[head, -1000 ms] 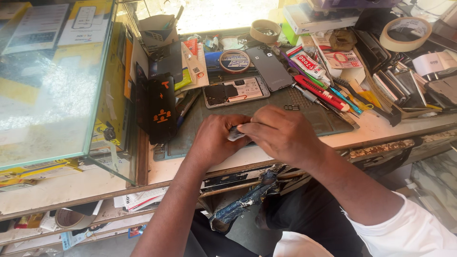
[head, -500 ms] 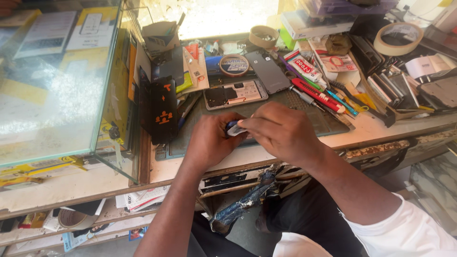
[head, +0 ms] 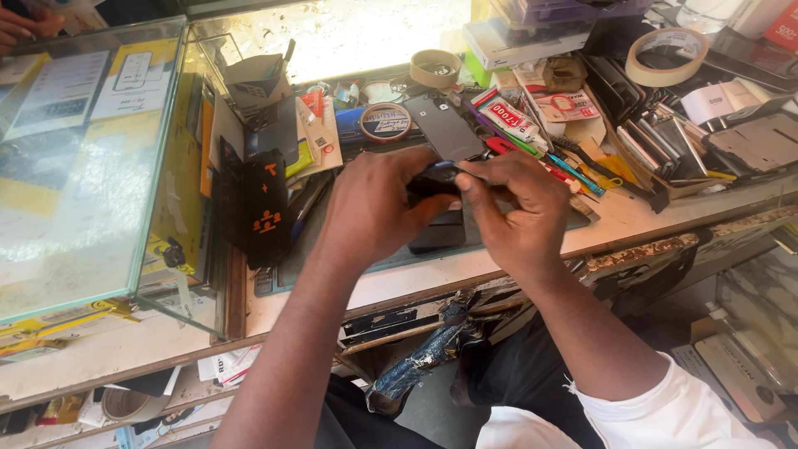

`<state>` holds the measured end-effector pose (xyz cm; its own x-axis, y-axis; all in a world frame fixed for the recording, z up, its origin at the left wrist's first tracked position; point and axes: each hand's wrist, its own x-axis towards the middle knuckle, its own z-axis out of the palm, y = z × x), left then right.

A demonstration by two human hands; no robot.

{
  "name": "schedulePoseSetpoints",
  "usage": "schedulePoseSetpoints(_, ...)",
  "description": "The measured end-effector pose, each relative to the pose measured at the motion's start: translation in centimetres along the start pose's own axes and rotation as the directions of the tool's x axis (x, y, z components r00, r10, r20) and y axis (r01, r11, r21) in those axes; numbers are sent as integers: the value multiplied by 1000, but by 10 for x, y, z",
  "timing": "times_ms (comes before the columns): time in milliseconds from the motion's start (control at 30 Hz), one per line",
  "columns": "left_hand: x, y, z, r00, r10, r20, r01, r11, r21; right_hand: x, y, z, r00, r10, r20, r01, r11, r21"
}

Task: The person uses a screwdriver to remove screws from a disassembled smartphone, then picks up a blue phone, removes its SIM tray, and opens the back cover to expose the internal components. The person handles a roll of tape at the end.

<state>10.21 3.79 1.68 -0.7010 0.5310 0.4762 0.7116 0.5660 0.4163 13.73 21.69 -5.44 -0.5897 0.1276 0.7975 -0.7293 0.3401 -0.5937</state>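
My left hand (head: 374, 208) and my right hand (head: 515, 208) meet above a dark work mat (head: 307, 241) on the bench. Both pinch a small dark phone-like device (head: 436, 176) between the fingertips, and it is lifted off the mat. My fingers hide most of it, so its exact shape is unclear. Just beneath my hands a second dark slab, probably a phone (head: 438, 234), lies flat on the mat.
A glass display case (head: 83, 166) fills the left. A black stand with orange marks (head: 262, 208) leans by it. A dark phone (head: 445, 125), tape rolls (head: 665, 54) (head: 435, 68), pens, tools and boxes crowd the back and right. Another person's hand (head: 25, 25) shows top left.
My hands have risen from the mat's front edge and moved further back, and now hold a dark device in the air. The opened phone that lay on the mat is no longer visible.
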Motion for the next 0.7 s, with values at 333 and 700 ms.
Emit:
schedulePoseSetpoints(333, 14, 6, 18, 995, 100, -6, -99, 993, 70, 23, -9, -39, 965, -160, 206, 217, 931, -294)
schedulePoseSetpoints(700, 5, 5, 25, 995, 65, -80, -72, 994, -87, 57, -12, -62, 859, -165, 485, 336, 896, -291)
